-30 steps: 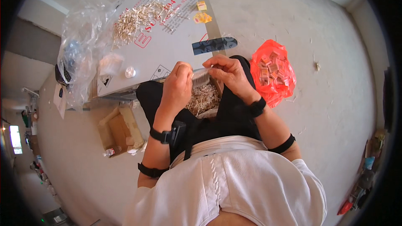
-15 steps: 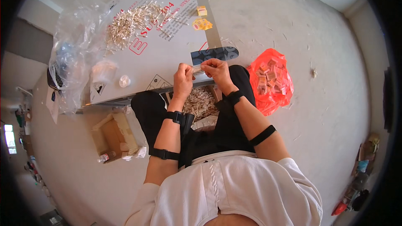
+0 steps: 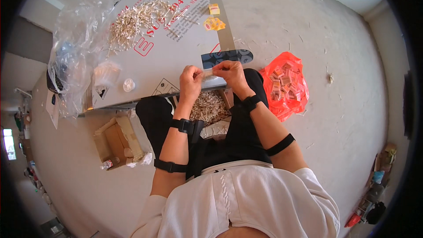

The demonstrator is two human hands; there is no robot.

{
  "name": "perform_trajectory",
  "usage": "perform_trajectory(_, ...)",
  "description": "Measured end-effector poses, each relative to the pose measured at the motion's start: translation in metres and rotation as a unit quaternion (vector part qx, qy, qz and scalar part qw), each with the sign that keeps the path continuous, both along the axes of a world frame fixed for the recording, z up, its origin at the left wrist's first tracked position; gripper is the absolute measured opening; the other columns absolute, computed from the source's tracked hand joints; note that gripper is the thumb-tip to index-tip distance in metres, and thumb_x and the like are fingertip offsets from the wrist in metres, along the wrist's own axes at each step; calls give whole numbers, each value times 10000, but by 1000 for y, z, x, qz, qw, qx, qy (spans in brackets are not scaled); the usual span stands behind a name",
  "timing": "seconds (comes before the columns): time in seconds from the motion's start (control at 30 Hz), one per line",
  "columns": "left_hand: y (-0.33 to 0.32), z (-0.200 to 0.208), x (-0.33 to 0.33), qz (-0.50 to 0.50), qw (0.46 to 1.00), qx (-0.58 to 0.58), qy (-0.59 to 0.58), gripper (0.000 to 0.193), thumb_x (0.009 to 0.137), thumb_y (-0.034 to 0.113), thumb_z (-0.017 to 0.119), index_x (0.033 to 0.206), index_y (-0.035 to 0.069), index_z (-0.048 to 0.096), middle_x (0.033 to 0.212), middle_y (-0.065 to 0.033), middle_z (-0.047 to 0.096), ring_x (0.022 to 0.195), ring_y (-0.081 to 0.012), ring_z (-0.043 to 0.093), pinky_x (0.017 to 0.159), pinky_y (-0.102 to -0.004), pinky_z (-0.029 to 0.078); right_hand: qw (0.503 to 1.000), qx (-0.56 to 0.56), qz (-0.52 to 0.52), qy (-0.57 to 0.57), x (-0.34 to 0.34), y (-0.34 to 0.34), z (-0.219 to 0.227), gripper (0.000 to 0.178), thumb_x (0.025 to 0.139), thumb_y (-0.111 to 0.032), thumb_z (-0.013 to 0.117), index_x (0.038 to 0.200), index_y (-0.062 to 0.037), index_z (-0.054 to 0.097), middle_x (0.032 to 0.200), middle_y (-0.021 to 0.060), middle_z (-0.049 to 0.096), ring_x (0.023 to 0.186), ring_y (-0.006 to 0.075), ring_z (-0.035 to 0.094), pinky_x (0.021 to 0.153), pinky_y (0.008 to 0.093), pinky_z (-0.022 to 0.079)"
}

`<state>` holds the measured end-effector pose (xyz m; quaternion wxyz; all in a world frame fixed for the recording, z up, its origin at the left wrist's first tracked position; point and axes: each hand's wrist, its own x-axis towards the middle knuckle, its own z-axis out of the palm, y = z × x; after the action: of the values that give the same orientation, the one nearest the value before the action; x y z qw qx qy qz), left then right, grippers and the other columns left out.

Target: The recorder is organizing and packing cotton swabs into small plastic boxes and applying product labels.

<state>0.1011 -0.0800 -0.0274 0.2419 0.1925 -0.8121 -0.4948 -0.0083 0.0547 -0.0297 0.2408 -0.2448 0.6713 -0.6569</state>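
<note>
A flat cardboard sheet (image 3: 176, 57) is laid ahead of the knees. A pile of small sticks (image 3: 132, 20) is spread on its far left part. An open box of sticks (image 3: 209, 108) is set between the legs. A plastic bag of small packets (image 3: 284, 86) is placed to the right; a small open carton (image 3: 116, 141) lies to the left.

Lots getting lost in this shot, tbh

The small pale thing (image 3: 208, 74) pinched between the left hand (image 3: 190, 83) and right hand (image 3: 230, 74) is coming out too tiny to identify, and the fingers are covering most of it. The box of shredded bits (image 3: 210, 106) is sitting half hidden behind the wrists and knees. The clear plastic bags (image 3: 72, 68) are blurring whatever's inside. Clutter at the lower right rim (image 3: 374, 189) is getting squashed by the lens.
</note>
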Motion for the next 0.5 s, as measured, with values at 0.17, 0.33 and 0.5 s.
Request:
perform_trajectory(0.17, 8, 16, 5, -15, 985, -172, 30, 135, 775, -44, 651, 866, -12, 556, 797, -118, 573, 669, -230, 593, 626, -326, 470, 964, 18, -10, 266, 11, 0, 19, 71, 709, -62, 726, 769, -48, 691, 770, 70, 600, 770, 237, 576, 680, 347, 461)
perform_trajectory(0.33, 17, 66, 22, -61, 995, -50, 65, 86, 799, -58, 608, 854, -11, 561, 780, -104, 556, 660, -211, 576, 604, -319, 469, 952, -11, -8, 307, 21, 15, 53, 65, 740, -55, 700, 779, -47, 649, 786, 74, 581, 831, 275, 554, 725, 370, 450)
perform_trajectory(0.5, 25, 104, 45, -38, 992, -65, 101, 119, 801, -66, 600, 905, -12, 622, 849, -83, 614, 654, -167, 585, 592, -281, 477, 967, -39, -9, 250, 41, 28, 81, 86, 736, -35, 707, 788, -36, 639, 788, 76, 574, 822, 271, 550, 724, 359, 444)
